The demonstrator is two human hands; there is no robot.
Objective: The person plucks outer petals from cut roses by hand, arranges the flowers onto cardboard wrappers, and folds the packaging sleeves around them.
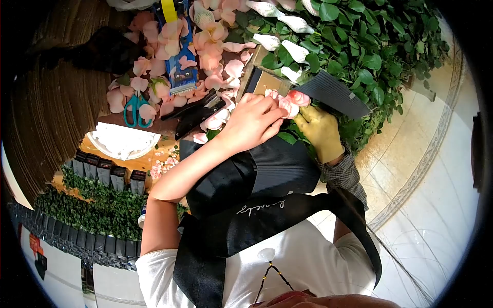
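My bare left hand (254, 122) reaches in with its fingers bent and pressed on the petals of a pink rose (289, 104). My right hand (322, 134), in a yellow glove, closes around the same rose just below its head; the stem is mostly hidden by the glove. Green leaves show under the bloom. Left of my left hand lies a black stapler (199, 114) among loose pink petals (211, 54). Teal-handled scissors (137, 111) lie farther left, partly covered by petals. A blue tool with a yellow strip (181, 61) rests at the back.
Roses with white netted heads (295, 23) and dense green leaves (367, 56) fill the back right. Black corrugated sheets (285, 167) stand near my lap and behind the rose. A white round container (125, 141) and rows of leafy bunches in dark wraps (97, 215) are at left.
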